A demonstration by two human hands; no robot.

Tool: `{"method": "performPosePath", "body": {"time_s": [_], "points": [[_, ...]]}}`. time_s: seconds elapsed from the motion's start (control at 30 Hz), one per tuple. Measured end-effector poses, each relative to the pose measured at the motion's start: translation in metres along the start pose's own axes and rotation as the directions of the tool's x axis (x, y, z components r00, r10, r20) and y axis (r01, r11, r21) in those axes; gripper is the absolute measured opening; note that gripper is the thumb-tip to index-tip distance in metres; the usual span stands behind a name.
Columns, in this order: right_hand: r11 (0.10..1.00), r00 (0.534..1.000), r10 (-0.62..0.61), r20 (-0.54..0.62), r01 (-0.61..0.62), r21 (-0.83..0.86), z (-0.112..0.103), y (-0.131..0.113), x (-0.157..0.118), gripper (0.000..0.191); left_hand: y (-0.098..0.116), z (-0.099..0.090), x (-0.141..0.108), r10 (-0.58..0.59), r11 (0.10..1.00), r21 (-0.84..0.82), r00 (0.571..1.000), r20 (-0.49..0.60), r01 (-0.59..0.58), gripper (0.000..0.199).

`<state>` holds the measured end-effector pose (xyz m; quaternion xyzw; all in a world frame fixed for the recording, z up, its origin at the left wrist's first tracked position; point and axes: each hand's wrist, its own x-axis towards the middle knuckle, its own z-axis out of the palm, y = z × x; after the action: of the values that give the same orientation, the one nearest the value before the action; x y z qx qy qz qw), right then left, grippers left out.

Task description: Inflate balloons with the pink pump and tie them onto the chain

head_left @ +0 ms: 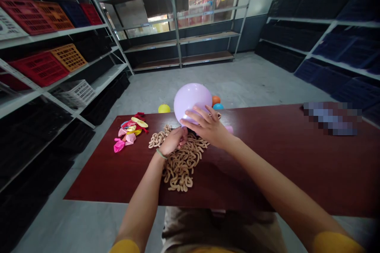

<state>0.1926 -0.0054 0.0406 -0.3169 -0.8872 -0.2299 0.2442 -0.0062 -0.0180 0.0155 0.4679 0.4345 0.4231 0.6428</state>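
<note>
Likely a storeroom, with crates [40,67] on metal shelving [178,39].

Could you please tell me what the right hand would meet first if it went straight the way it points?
The right hand would most likely meet the purple balloon first; its spread fingers look to be against it, though depth is unclear here.
</note>
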Motion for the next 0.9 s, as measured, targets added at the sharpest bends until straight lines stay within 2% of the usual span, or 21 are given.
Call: {"method": "performPosePath", "body": {"time_s": [0.1,0.27,0.47,0.6,0.9], "points": [[0.998,0.998,-0.047,-0.033,0.046,-0.04,0.007,-0.004,0.012,0.049,0.002,0.0,-0.002,-0.062,0.997,-0.031,0.994,0.089,0.065,0.033],[0.998,0.991,-0.058,-0.12,0.053,-0.041,0.025,-0.001,0.017,0.044,0.004,-0.003,-0.002,-0.05,0.998,0.058,0.982,0.18,0.041,0.032],[1.0,0.991,0.003,-0.136,0.0,0.023,0.042,0.008,0.017,0.031,0.006,-0.003,0.0,-0.06,0.991,0.125,0.988,0.146,0.041,0.038],[0.998,0.995,-0.011,-0.098,0.017,0.063,0.049,0.012,0.01,0.031,0.003,-0.005,0.003,-0.072,0.986,0.156,0.99,0.125,0.052,0.04],[0.999,0.984,-0.025,-0.178,0.016,-0.051,0.067,0.013,0.003,0.022,0.0,-0.007,0.005,-0.076,0.983,0.173,0.993,0.093,0.059,0.041]]}}
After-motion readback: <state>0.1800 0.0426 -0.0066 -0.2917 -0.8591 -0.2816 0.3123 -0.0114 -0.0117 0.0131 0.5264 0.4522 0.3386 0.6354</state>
